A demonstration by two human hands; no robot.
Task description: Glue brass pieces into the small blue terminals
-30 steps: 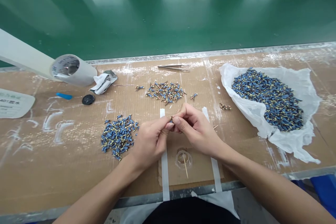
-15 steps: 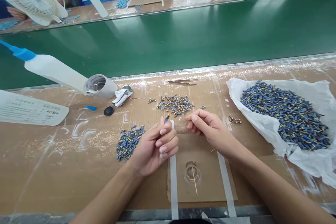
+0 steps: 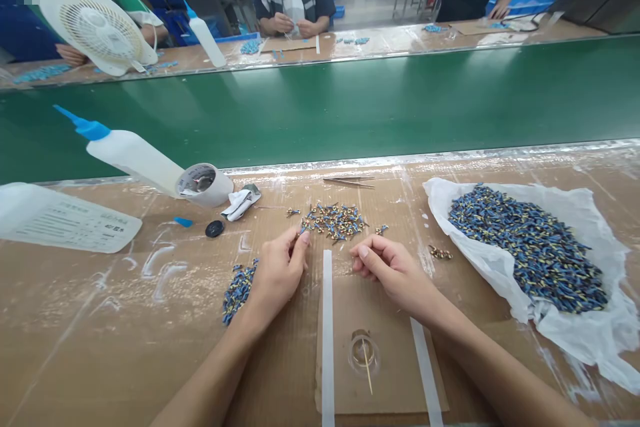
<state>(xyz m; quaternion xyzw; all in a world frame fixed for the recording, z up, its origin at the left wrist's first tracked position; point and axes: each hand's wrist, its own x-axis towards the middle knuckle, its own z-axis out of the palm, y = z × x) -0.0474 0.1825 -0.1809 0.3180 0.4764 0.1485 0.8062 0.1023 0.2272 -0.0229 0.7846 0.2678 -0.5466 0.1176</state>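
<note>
My left hand [image 3: 281, 268] is closed, its thumb and forefinger pinched on a small blue part [image 3: 302, 230] at the left edge of a loose pile of blue and brass parts [image 3: 336, 219]. To the right of that pile my right hand [image 3: 387, 265] hangs with fingertips pressed together; whatever they hold, if anything, is too small to make out. A second pile of blue parts [image 3: 239, 290] lies partly behind my left hand. Below both hands, a small clear cup [image 3: 364, 352] with a wooden stick in it stands on a taped cardboard piece [image 3: 390, 393].
White paper [image 3: 613, 280] with a large heap of blue parts [image 3: 530, 247] lies at the right. Tweezers [image 3: 350, 182] are behind the middle pile. Two bottles [image 3: 133, 157], a tape roll [image 3: 206, 185] and a black cap [image 3: 215, 229] are at the left. People sit beyond the green belt [image 3: 320, 107].
My left hand has turned over and moved left and forward to the middle pile, taking the blue part along. My right hand has hardly changed. The view has tilted up.
</note>
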